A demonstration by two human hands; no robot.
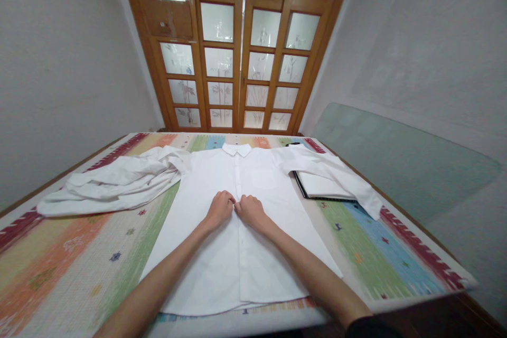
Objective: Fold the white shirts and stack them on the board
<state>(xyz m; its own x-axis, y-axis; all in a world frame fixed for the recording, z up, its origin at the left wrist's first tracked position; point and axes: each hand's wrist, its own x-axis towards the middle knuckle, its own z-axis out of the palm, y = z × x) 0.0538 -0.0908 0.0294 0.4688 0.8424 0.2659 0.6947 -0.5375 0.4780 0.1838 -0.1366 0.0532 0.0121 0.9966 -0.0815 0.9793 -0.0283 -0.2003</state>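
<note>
A white long-sleeved shirt (198, 269) lies front side up across the table, its collar pointing away from me. My left hand (221, 207) and my right hand (250, 210) meet at the front placket, about the middle of the chest. Fingers of both are bent and pinched on the placket edges, nearly touching each other. Any button between the fingertips is hidden. Below the hands, the placket runs straight down to the hem. The left-hand sleeve lies bunched; the right-hand sleeve stretches out over a notebook.
A striped, patterned cloth (130, 253) covers the table. The open notebook (322, 186) with a dark edge lies partly beneath the right-hand sleeve. A frosted glass panel (396, 153) leans on the right wall. Wooden glazed doors (242, 58) stand beyond the table's far edge.
</note>
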